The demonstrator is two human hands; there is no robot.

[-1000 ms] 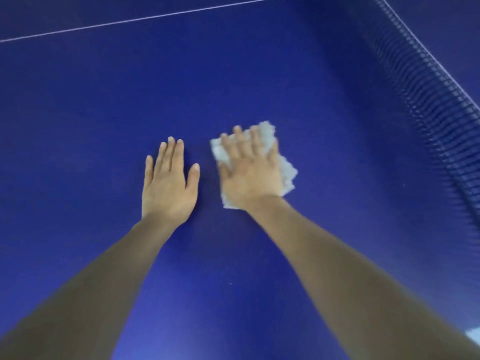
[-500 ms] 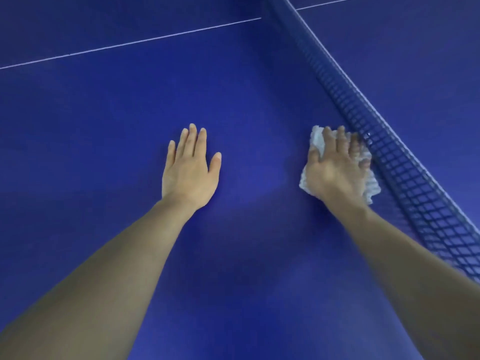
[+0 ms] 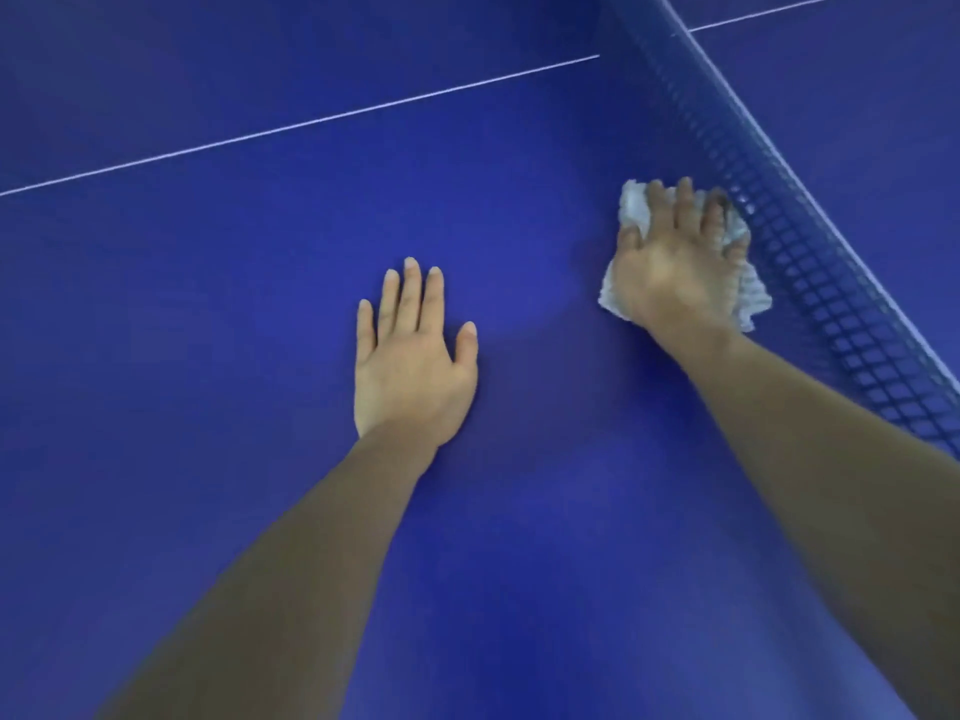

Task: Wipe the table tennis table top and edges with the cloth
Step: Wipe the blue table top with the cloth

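Head view only: we look down at our two bare arms stretched over the blue desk [image 3: 260,304]. Our right hand [image 3: 670,272] lies flat on the white cloth [image 3: 636,210], fingers [image 3: 684,200] spread and pressing it onto the surface, just beside the net [image 3: 810,262] on its right. Our left hand [image 3: 410,366] rests palm-down, fingers straight and close together, well apart from the cloth. We judge the unwiped stretch lies leftward, toward the white line [image 3: 311,119]; the net's long axis blocks any sweep right.
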